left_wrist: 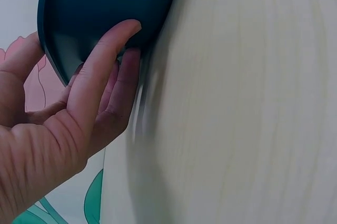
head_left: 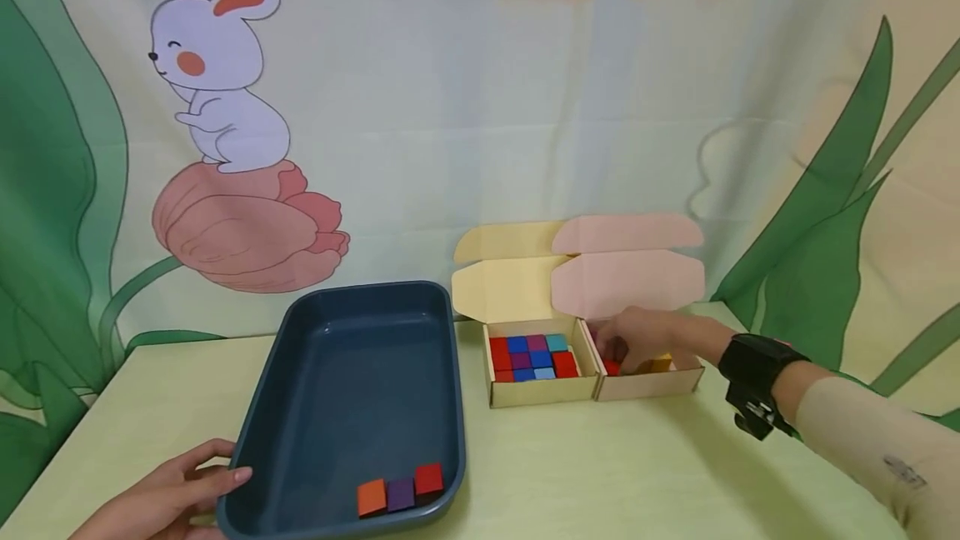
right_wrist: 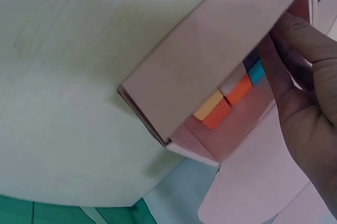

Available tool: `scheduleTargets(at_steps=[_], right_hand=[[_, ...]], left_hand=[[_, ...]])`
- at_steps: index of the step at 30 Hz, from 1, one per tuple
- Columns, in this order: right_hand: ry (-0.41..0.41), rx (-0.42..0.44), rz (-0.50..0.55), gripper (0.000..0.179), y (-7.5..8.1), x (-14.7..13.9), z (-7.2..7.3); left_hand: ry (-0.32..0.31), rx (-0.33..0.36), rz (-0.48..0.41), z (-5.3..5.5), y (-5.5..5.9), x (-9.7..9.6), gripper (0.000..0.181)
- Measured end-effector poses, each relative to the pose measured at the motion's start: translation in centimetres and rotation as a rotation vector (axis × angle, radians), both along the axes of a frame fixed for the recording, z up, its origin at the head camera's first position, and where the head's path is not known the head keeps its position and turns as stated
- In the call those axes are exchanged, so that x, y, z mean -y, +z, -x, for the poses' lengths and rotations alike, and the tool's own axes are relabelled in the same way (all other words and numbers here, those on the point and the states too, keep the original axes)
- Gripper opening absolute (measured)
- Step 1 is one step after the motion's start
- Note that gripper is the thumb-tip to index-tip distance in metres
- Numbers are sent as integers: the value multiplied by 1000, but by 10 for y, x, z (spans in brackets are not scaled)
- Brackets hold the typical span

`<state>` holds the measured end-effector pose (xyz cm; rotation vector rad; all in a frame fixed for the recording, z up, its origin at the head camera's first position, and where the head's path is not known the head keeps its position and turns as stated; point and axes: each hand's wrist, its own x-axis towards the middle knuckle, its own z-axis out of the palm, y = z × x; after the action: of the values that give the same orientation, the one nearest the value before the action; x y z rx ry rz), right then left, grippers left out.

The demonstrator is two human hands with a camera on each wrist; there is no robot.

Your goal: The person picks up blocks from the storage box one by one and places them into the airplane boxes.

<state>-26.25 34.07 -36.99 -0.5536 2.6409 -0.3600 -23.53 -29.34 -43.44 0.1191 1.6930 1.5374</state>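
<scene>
My left hand (head_left: 168, 494) grips the near left corner of a dark blue tray (head_left: 262, 407), thumb over the rim; the left wrist view shows the thumb (left_wrist: 102, 61) against the tray's wall (left_wrist: 105, 3). Inside the tray, an orange block (head_left: 371, 497), a purple block (head_left: 401, 493) and a red block (head_left: 429, 479) lie in a row along the near edge. My right hand (head_left: 645, 340) reaches down into an open pink box (head_left: 648, 386). Its fingertips are hidden behind the box wall, so I cannot tell whether they hold a block. Beside them lie orange blocks (right_wrist: 217, 116) and a teal block (right_wrist: 256, 72).
Left of the pink box, touching it, stands an open yellow box (head_left: 543, 394) filled with red, blue, purple and teal blocks. Both lids (head_left: 513, 286) are folded back against a printed cloth backdrop (head_left: 420, 107). A pale table (head_left: 570, 473) lies under everything.
</scene>
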Motion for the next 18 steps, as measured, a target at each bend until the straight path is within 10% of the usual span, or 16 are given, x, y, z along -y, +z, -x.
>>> scheduleTargets(at_steps=[18], right_hand=[[23, -16, -75, 14, -5, 4, 13]], left_hand=[[8, -41, 157, 3, 2, -5, 59]])
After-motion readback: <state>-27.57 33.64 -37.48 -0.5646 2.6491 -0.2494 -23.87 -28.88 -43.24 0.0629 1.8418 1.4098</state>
